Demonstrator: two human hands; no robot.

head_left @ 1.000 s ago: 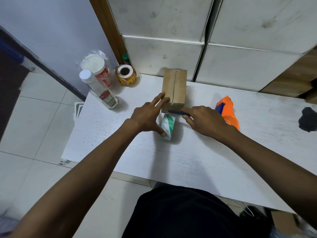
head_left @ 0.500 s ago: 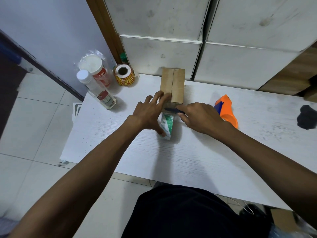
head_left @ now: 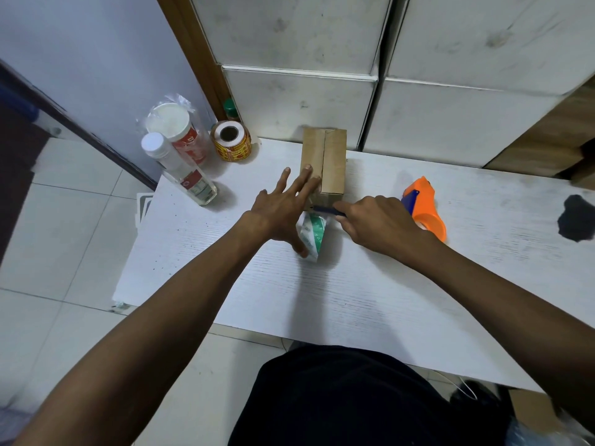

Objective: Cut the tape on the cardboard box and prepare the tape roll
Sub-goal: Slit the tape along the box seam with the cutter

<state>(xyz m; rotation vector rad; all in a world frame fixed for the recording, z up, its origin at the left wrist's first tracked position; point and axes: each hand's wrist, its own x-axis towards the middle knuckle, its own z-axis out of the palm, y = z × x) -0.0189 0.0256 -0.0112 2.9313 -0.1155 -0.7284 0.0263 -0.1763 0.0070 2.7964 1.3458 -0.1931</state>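
A small brown cardboard box [head_left: 331, 162] stands on the white table [head_left: 354, 291], against the wall. My left hand [head_left: 283, 210] lies spread over the box's near left corner, fingertips on its top, thumb against a green-and-white tape roll [head_left: 314, 235] standing on edge just in front of the box. My right hand [head_left: 376, 225] grips a thin dark blue cutter [head_left: 326, 210], whose tip touches the box's near face at the lower left.
An orange tape dispenser [head_left: 425, 209] lies right of my right hand. At the table's far left stand a clear bottle [head_left: 180, 170], a bagged red can [head_left: 175, 132] and a yellow-red label roll [head_left: 231, 141]. A black patch [head_left: 576, 217] marks the right side.
My left hand has slid forward and its fingers now reach further onto the box top. The cutter tip has moved a little left along the box's near face.
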